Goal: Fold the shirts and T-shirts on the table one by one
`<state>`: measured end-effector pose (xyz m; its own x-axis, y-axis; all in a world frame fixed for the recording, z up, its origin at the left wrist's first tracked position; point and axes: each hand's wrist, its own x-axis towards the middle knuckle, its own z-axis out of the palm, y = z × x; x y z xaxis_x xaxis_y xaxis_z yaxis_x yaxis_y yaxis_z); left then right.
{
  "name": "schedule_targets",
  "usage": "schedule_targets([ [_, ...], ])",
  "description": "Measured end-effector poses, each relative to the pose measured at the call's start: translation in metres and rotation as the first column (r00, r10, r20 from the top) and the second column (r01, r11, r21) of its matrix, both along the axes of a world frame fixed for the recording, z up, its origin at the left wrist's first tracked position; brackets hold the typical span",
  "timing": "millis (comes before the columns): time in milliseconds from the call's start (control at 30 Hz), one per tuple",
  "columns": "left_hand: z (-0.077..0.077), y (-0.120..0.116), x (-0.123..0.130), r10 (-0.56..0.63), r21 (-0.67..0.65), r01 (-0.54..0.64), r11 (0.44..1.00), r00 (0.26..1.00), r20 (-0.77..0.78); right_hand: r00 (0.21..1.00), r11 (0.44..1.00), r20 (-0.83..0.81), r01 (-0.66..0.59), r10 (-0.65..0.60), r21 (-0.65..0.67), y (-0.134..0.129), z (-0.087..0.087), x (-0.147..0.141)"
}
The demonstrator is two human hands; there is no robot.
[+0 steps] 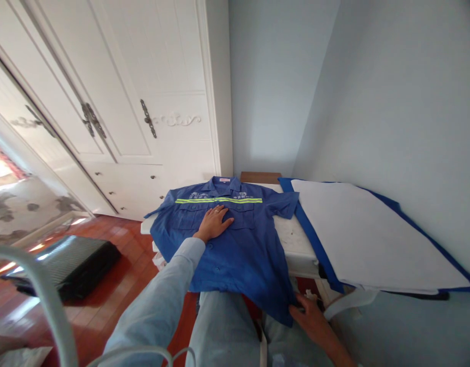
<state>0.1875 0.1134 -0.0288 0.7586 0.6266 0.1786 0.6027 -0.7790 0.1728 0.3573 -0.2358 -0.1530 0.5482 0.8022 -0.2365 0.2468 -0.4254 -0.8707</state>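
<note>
A blue short-sleeved work shirt [235, 255] lies front up over a white table [296, 239], its collar at the far side and a yellow-green stripe across the chest. My left hand [215, 223] rests flat on the shirt's chest, just below the stripe, fingers spread and holding nothing. At the lower right, my right hand [305, 313] pinches the bottom corner of the shirt, which hangs over the near edge of the table above my legs.
At the right stands a board with a white cover [372, 234] over blue cloth. A white wardrobe [162, 76] rises behind on the left. A black case [78, 265] lies on the red floor, and a pale curved tube [47, 295] crosses the lower left.
</note>
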Motion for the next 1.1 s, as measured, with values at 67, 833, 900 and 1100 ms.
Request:
schedule_targets([
  [67,0.000,0.000,0.000,0.000,0.000,0.000,1.000,1.000,0.001,1.000,1.000,0.008,0.006,-0.006,-0.028,0.000,0.001,-0.002],
  [833,0.001,0.000,0.000,0.001,-0.001,-0.001,1.000,1.000,0.012,0.961,0.963,0.101,-0.248,0.258,-0.106,-0.021,-0.013,-0.006],
  [900,0.001,-0.001,0.000,0.003,0.003,-0.003,1.000,1.000,0.011,0.958,0.960,0.101,-0.260,0.270,-0.102,-0.021,-0.008,-0.008],
  [1100,0.003,-0.002,0.000,0.006,-0.011,-0.006,1.000,1.000,0.009,0.924,0.926,0.066,-0.371,0.376,-0.073,-0.009,0.052,-0.012],
])
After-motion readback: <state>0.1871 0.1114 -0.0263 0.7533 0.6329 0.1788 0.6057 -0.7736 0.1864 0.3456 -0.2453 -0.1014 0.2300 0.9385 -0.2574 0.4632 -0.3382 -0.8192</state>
